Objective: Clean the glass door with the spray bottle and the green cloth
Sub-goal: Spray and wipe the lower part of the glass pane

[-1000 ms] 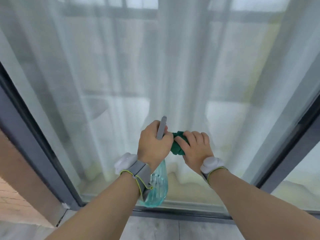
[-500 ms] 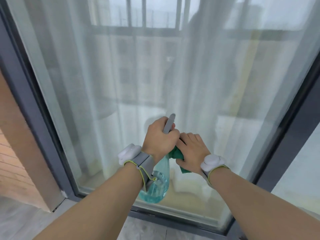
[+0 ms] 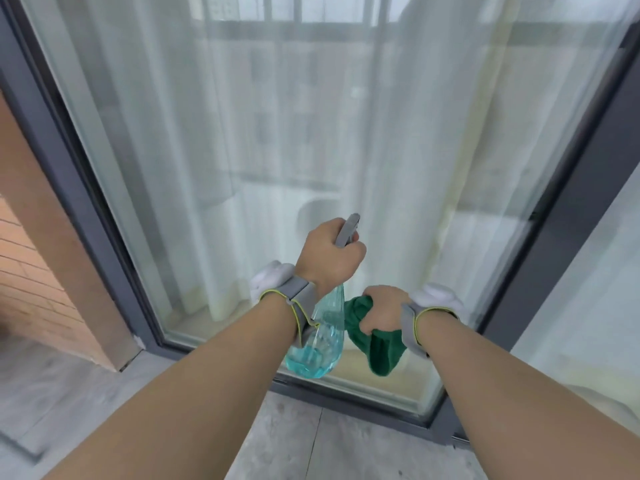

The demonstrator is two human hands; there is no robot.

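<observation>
Spray bottle (image 3: 317, 341) hanging below clenched left grip (image 3: 329, 259); green cloth (image 3: 374, 341) bunched in right grip (image 3: 384, 311).

Sheer white curtain (image 3: 398, 150), brick wall (image 3: 31, 271)

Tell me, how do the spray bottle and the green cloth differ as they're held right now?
The spray bottle is clear, pale blue and rigid, with liquid low inside; the green cloth is opaque, dark green and soft, hanging bunched. The left hand grips the bottle at its grey head, raised toward the glass door; the right hand grips the cloth lower down. The bottle's nozzle points at the glass; the cloth droops downward. Both are held in front of the glass.
</observation>
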